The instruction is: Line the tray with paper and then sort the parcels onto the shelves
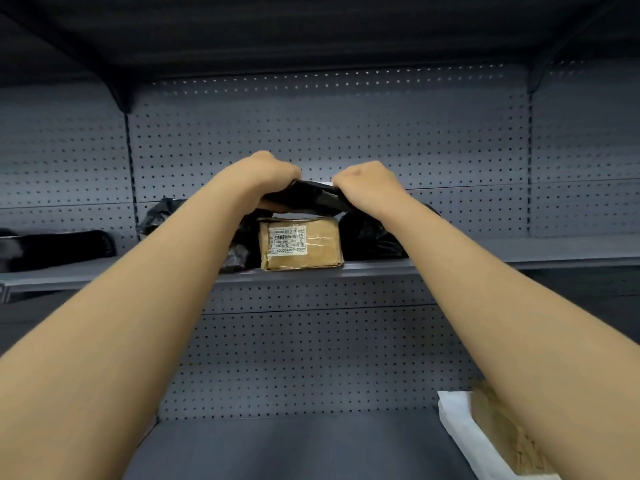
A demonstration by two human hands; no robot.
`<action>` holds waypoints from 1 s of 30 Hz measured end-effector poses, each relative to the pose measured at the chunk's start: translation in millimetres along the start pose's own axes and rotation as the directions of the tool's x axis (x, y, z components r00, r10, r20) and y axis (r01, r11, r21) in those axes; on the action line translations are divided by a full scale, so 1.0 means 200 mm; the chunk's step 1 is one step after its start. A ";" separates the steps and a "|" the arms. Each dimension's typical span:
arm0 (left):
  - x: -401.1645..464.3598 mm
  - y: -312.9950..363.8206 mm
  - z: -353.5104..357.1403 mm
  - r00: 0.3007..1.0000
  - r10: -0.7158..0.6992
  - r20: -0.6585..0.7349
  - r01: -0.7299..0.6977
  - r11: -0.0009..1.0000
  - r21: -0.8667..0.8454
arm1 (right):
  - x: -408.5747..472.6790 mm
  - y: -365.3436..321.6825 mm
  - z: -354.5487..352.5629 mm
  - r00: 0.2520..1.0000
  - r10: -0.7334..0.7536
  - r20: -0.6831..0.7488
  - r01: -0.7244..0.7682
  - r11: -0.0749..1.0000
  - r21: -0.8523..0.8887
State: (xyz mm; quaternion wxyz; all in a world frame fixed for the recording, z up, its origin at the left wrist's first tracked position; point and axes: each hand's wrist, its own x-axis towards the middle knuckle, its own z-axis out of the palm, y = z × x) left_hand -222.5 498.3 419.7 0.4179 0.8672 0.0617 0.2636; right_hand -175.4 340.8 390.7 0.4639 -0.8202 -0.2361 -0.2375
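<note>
Both my arms reach up to the middle shelf (485,259). My left hand (266,174) and my right hand (365,181) each grip an end of a flat black parcel (313,199), held just above a brown taped parcel (301,244) with a white label. That brown parcel stands on the shelf between black bagged parcels, one on its left (162,216) and one on its right (370,237). At the lower right, a white paper (457,420) lies under a brown parcel (498,434) on the lower shelf, partly hidden by my right forearm.
Another black parcel (69,244) lies at the far left of the middle shelf. A grey pegboard back wall (329,126) runs behind the shelves, and a dark upper shelf (311,32) hangs overhead. The lower shelf surface (294,448) is dark grey.
</note>
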 end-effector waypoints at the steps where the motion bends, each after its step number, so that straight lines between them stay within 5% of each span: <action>1: 0.01 -0.02 0.00 1.000 -0.007 -0.002 0.007 0.999 0.033 | -0.01 0.00 0.01 1.000 0.002 0.006 -0.002 1.000 -0.013; 9: 0.02 -0.04 0.03 0.997 0.073 -0.020 -0.055 0.885 0.463 | -0.03 0.02 0.07 0.997 -0.028 0.075 0.036 0.992 -0.120; 22: 0.00 -0.13 0.03 0.974 0.180 -0.135 -0.123 0.928 0.352 | -0.01 0.03 0.13 0.996 -0.059 0.066 0.069 0.983 -0.169; 25: -0.09 -0.13 0.04 0.907 0.343 -0.242 -0.256 0.909 0.330 | -0.06 0.04 0.12 0.998 -0.064 0.019 0.066 0.978 -0.199; 30: -0.24 0.02 0.19 0.655 0.663 -0.361 -0.559 0.748 0.359 | -0.16 0.08 0.02 0.975 -0.160 -0.152 0.129 0.972 -0.195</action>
